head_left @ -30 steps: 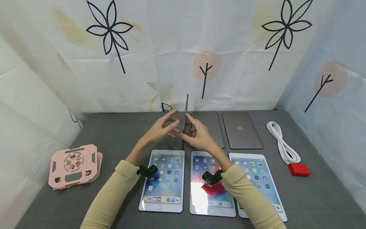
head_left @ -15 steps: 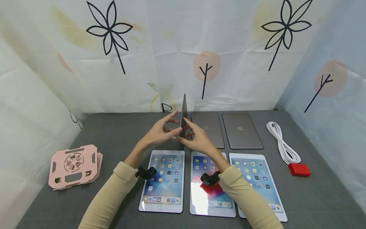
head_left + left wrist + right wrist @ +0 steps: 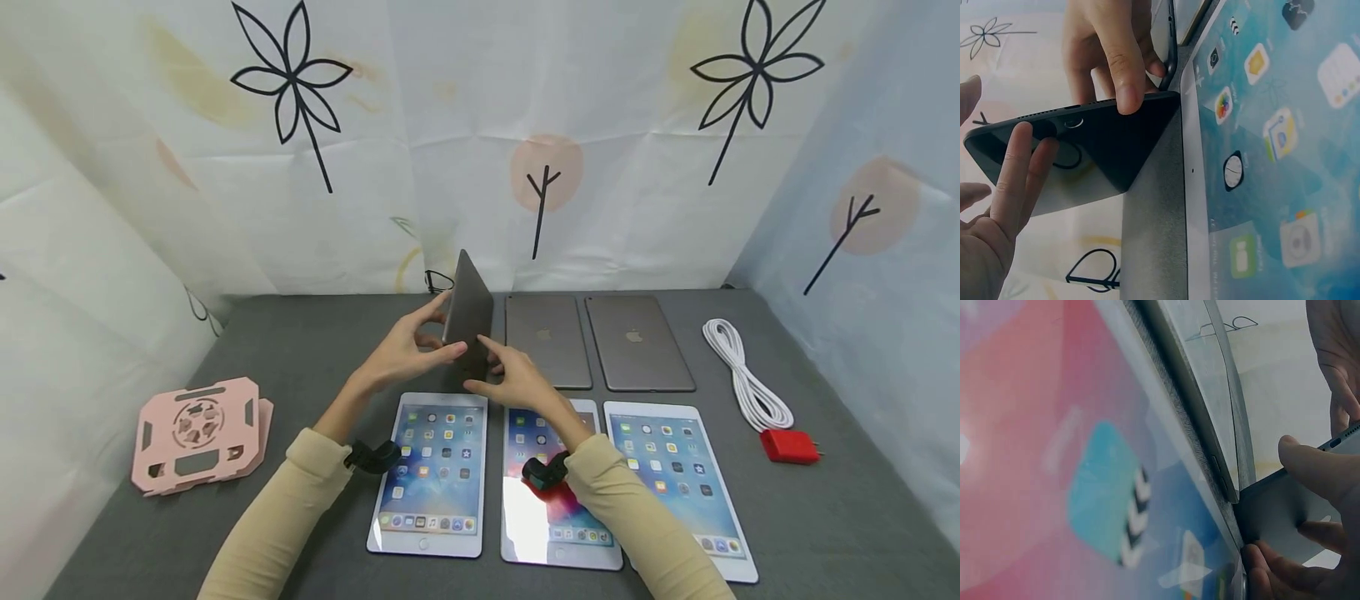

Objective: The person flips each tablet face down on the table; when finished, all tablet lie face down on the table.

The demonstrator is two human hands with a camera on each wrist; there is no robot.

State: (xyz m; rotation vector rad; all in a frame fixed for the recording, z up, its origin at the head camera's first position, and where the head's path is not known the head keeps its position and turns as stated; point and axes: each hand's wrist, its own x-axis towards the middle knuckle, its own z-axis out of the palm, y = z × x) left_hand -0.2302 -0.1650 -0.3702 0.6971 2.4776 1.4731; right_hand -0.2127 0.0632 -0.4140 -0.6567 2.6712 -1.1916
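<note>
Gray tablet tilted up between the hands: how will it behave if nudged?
Probably apt to tip: the gray tablet is thin-edged and well off flat. Likely stiff: its back shows no visible bend, so it should swing as one piece. Possibly slippery under the fingers: its screen shows glossy reflections in the left wrist view.

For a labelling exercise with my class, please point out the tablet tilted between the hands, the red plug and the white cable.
Tilted tablet [image 3: 471, 310]: head view, middle of its visible gray face.
Red plug [image 3: 790, 447]: head view, middle of its casing.
White cable [image 3: 744, 377]: head view, middle of its coil.
</note>
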